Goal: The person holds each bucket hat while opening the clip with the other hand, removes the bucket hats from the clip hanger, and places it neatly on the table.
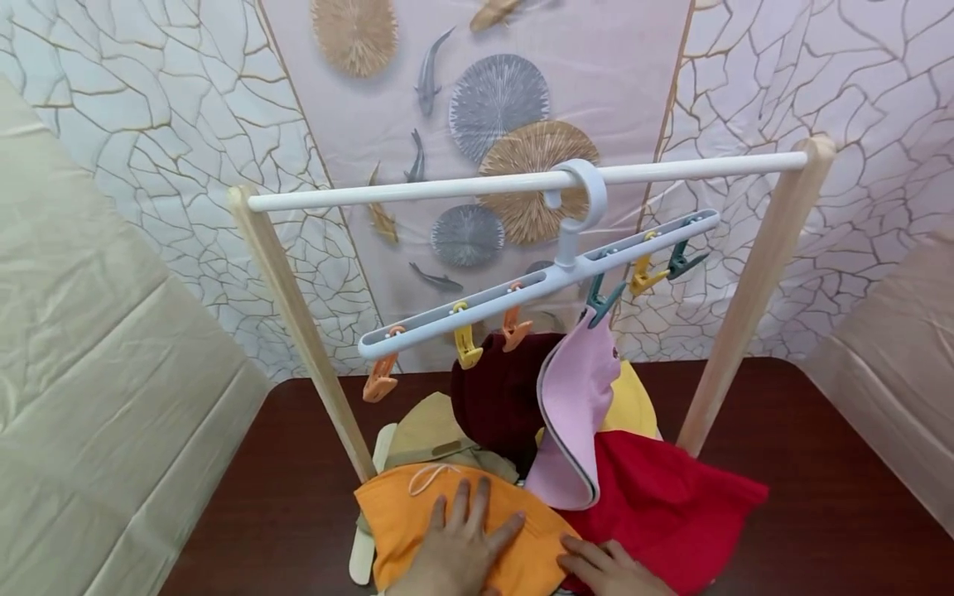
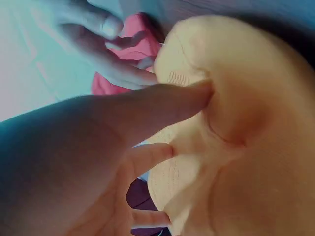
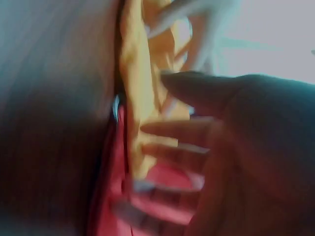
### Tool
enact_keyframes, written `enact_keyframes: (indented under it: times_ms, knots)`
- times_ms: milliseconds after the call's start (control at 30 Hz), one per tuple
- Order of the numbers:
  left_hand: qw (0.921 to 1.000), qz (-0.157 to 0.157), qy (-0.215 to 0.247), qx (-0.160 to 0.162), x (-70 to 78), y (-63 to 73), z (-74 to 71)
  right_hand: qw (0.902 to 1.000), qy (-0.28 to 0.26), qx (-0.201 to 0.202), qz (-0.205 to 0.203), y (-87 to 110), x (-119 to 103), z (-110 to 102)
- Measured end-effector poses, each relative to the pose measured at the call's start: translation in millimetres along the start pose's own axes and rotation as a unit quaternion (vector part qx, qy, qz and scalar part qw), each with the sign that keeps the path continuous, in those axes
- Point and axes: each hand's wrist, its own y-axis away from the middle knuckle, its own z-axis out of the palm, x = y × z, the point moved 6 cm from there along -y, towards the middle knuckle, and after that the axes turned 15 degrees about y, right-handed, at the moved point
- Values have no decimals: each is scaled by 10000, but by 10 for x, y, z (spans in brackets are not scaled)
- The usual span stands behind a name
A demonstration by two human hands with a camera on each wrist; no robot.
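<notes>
Left hand (image 1: 459, 542), fingers spread wide, rests on orange hat (image 1: 537, 542); right hand (image 1: 613, 571), fingers loosely extended, touches its right edge. Orange hat partly overlaps tan hat (image 1: 423, 424) (red hat (image 1: 663, 501) alongside). Pink hat (image 1: 572, 401) hangs from green clip (image 1: 604, 303).

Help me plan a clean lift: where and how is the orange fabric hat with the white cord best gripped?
Probably pinch the orange hat by its far-left corner, from the left: it juts out uncovered, while the left hand lies spread over the middle and the right hand touches the right edge.
</notes>
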Motion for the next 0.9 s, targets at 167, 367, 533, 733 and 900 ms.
enact_keyframes:
  times_ms: [167, 367, 533, 733, 900]
  knots:
    - [9907, 461, 723, 1052, 116, 162, -383, 9879, -1077, 1033, 428, 91, 172, -628]
    - [9214, 1313, 1308, 3416, 297, 457, -1138, 9288, -664, 3401, 1313, 228, 210, -1611]
    - [8630, 1705, 2083, 4275, 397, 584, -1568, 8978, -630, 4117, 1431, 233, 268, -2152]
    - [7788, 2528, 2793, 5016, 518, 779, -2048, 9048, -807, 3908, 1483, -1, 381, -2476]
    - [7590, 1933, 1223, 6096, 557, 738, -2397, 9167, -1482, 3370, 1554, -313, 445, -2515]
